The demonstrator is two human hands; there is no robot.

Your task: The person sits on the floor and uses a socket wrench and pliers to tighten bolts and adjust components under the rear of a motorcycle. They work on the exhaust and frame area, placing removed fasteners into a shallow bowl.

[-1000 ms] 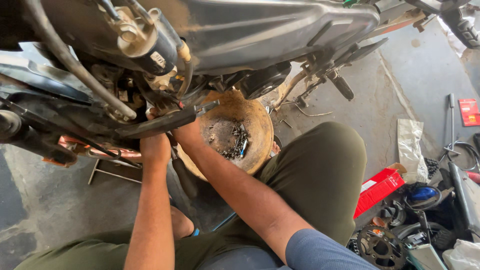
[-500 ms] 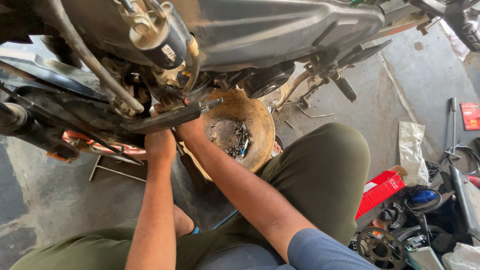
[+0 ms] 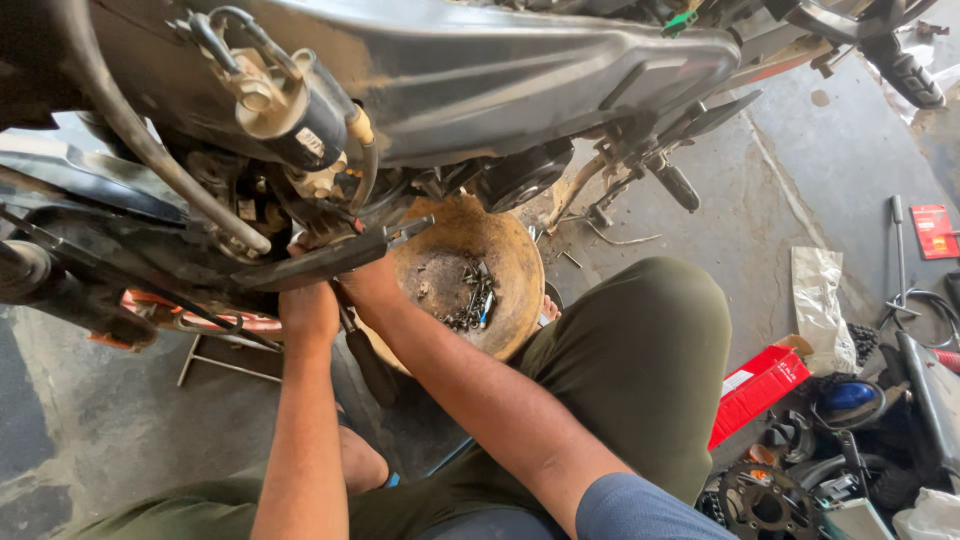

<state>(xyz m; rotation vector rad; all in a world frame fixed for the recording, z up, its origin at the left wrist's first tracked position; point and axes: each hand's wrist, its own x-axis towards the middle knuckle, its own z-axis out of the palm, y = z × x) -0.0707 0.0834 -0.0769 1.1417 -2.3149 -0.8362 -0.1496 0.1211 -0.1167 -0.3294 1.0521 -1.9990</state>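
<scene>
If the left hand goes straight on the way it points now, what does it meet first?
The left hand points up into the motorcycle's underside. First in its line is probably the dark footrest bar right above it, which hides its fingertips; depth is unclear, so it may already touch it.

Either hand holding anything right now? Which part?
Cannot tell. Both the left hand and the right hand reach under the motorcycle, their fingers hidden behind a dark bar. No grip shows.

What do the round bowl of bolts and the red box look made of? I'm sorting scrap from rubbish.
The round rusty brown bowl looks like sheet metal: dull, orange-brown rust over its rim and wall. The flat red box looks like printed cardboard, with crisp folded edges and a matte face, though thin plastic can't be excluded.
</scene>
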